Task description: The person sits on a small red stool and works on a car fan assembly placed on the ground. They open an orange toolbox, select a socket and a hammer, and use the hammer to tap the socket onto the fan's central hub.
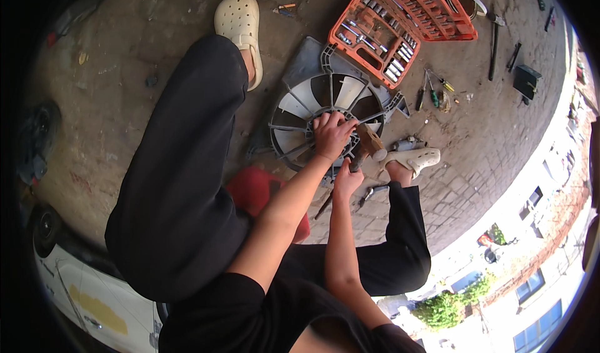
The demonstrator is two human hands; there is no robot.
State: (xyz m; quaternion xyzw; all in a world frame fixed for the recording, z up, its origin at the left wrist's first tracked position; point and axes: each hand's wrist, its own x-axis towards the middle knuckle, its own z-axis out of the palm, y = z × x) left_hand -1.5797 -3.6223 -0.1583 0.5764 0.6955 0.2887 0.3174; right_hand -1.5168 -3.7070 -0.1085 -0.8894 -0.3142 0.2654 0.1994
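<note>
Low over brick paving, white car nearby, right hand clamps a hammer; left hand, grip unclear, touches a fan.

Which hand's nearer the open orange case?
Left hand: on the fan assembly, below the orange case in the picture. Right hand: farther below, gripping the hammer.

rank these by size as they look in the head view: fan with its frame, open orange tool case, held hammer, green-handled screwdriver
1. Fan with its frame, partly covered
2. Open orange tool case
3. Held hammer
4. Green-handled screwdriver, clearly smallest
</note>
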